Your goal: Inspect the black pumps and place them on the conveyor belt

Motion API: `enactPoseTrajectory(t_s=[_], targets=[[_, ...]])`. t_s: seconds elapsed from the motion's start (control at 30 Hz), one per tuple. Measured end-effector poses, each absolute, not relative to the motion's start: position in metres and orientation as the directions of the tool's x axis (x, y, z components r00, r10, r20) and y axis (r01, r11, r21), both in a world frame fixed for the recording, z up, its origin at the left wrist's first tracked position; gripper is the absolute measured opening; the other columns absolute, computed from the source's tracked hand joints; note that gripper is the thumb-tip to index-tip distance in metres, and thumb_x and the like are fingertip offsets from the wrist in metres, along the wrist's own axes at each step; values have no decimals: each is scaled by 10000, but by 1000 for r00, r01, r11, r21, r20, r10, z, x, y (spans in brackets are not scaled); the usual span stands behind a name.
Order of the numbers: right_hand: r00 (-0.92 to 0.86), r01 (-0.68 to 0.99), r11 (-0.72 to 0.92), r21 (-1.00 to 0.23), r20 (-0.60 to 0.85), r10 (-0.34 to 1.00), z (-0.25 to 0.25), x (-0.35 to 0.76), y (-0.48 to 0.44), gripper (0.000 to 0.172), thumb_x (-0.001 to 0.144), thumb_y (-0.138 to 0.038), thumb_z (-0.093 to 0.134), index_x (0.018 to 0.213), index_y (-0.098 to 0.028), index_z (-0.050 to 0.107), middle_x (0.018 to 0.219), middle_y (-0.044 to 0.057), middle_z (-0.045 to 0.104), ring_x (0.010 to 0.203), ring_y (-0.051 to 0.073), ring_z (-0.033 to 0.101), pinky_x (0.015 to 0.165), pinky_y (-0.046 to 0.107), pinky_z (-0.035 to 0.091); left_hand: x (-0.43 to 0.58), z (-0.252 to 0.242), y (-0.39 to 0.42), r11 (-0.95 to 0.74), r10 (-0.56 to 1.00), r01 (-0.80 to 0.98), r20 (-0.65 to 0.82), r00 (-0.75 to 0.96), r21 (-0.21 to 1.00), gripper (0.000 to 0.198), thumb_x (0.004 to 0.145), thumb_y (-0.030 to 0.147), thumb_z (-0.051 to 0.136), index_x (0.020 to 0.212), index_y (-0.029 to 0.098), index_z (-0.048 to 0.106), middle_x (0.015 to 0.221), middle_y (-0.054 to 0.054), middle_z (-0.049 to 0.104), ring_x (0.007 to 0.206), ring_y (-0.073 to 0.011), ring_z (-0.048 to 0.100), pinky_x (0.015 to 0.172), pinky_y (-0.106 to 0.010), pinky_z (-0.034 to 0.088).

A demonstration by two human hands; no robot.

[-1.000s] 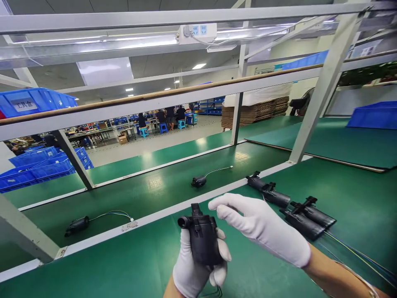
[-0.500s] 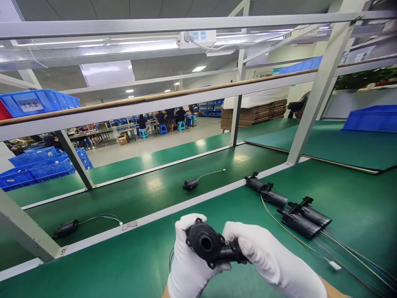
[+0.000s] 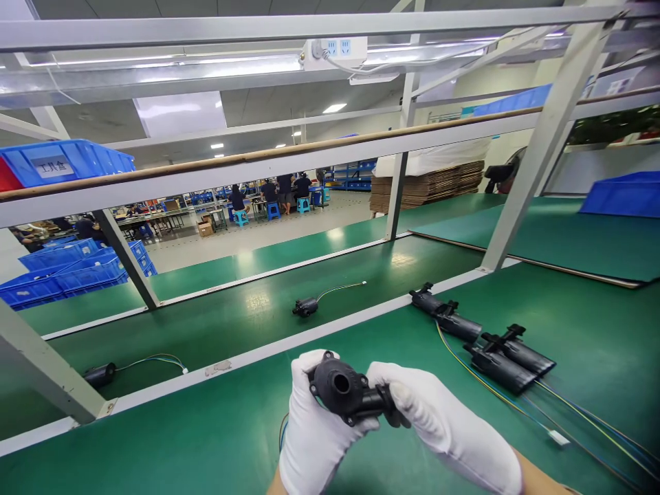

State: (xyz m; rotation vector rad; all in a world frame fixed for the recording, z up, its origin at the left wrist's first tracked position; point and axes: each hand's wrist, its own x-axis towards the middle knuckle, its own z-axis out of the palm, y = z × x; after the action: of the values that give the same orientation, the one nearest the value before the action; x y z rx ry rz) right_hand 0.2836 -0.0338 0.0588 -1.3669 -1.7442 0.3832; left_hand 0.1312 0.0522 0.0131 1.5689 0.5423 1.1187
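Note:
Both hands wear white gloves. My left hand (image 3: 315,430) is wrapped round a black pump-like part (image 3: 337,385), whose round face with a central hole points up toward the camera. At the side outlet of that part, my right hand (image 3: 438,412) is closed with thumb and fingers pinching a black end piece. Coloured wires show just left of my left hand. To the right on the green bench (image 3: 206,440) lie several similar black parts (image 3: 502,368), with wires and a white connector (image 3: 558,437).
Beyond a white rail (image 3: 268,349), a dark green belt carries two black wired parts (image 3: 306,306) (image 3: 100,375). Metal posts (image 3: 546,144) rise at both sides. Blue bins (image 3: 77,162) sit on a shelf and at left. People sit far behind.
The two wired parts on the belt have shifted left. The view has tilted slightly. Both hands keep hold of the black part, with little change in grip.

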Motion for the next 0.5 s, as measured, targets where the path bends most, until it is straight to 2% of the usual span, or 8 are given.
enactPoseTrajectory(t_s=[0.13, 0.3, 0.5], targets=[[-19, 630, 336, -701, 418, 908, 55, 285, -33, 706, 949, -769, 139, 659, -213, 463, 594, -2, 491, 531, 146, 453, 516, 265, 340, 130, 15, 52, -307, 816, -208, 370, 445, 929, 743, 506, 93, 858, 1089, 248, 425, 1130, -48, 594, 858, -183, 629, 786, -314, 526], [-16, 609, 340, -717, 417, 909, 50, 287, -28, 686, 955, -763, 163, 670, -210, 454, 604, -7, 484, 536, 142, 454, 516, 258, 345, 132, 20, 50, -269, 847, -224, 341, 408, 937, 788, 414, -7, 813, 1053, 242, 426, 1051, -5, 608, 837, -160, 634, 753, -284, 526], [-2, 604, 315, -732, 394, 919, 51, 287, -25, 678, 958, -757, 147, 670, -215, 434, 600, -7, 472, 534, 144, 451, 511, 258, 347, 130, 21, 50, -263, 854, -180, 315, 413, 948, 782, 436, 3, 822, 1067, 240, 425, 1077, -11, 598, 876, -161, 626, 809, -302, 514]])
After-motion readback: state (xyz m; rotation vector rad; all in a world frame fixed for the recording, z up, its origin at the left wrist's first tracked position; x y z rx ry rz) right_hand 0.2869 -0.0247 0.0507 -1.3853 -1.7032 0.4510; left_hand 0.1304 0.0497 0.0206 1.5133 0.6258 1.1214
